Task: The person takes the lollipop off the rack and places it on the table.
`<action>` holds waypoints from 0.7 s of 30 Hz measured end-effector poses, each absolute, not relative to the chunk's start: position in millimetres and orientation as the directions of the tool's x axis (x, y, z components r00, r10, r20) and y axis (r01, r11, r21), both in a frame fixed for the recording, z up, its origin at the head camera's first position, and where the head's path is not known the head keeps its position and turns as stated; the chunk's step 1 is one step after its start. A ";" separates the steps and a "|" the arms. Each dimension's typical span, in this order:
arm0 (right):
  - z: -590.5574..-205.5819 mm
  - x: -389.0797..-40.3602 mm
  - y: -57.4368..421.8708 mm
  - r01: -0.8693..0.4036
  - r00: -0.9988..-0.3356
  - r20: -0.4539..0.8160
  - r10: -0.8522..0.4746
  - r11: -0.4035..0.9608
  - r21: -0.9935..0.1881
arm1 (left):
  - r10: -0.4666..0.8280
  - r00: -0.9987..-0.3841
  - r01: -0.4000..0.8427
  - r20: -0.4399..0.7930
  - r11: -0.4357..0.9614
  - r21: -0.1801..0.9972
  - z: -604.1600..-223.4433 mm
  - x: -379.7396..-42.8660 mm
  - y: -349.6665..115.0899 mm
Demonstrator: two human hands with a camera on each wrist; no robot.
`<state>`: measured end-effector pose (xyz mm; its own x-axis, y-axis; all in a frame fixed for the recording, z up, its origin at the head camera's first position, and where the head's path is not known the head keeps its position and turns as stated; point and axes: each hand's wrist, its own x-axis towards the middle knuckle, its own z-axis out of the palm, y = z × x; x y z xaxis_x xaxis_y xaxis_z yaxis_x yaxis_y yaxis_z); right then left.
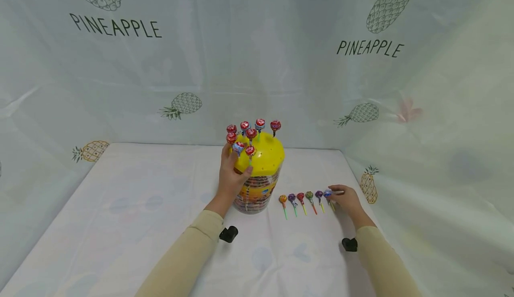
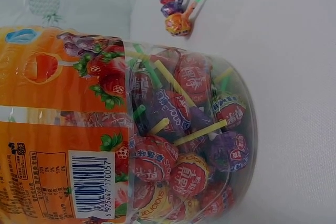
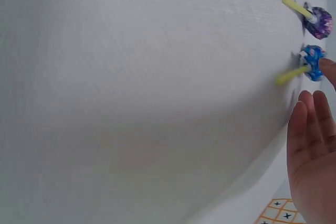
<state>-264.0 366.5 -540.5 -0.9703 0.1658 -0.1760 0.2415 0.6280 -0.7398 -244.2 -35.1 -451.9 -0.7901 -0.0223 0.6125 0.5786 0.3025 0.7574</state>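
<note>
Upright yellow-topped jar (image 1: 254, 192) beside a row of six lollipops (image 1: 300, 196)

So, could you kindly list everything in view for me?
Jar: one, clear with orange label, standing on the table
Lid: one, yellow, on the jar
Lollipops on the lid: eight visible, mostly red, some blue, sticks downward
Lollipops inside the jar: too many to count, red, purple, yellow
Row of lollipops: six; orange, purple, red, green, purple, blue, right of the jar
Table: one, white covering
Sheeting: pale, pineapple prints, behind and beside
Wrist cameras: two, black, at the wrists
Sleeves: two, beige
Left hand: one, gripping the lid
Right hand: one, touching the blue lollipop
</note>
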 end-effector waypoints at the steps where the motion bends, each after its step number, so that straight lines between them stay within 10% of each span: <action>1: -537.9 -263.4 367.8 0.239 -0.971 -0.173 0.164 0.635 -0.735 | -0.022 -0.790 0.579 0.613 0.304 0.757 -452.1 -244.3 -35.0; 21: -436.7 -239.5 325.1 -0.033 -0.998 0.052 0.025 0.504 -0.863 | -0.020 -0.770 0.602 0.638 0.312 0.735 -453.9 -246.6 -33.8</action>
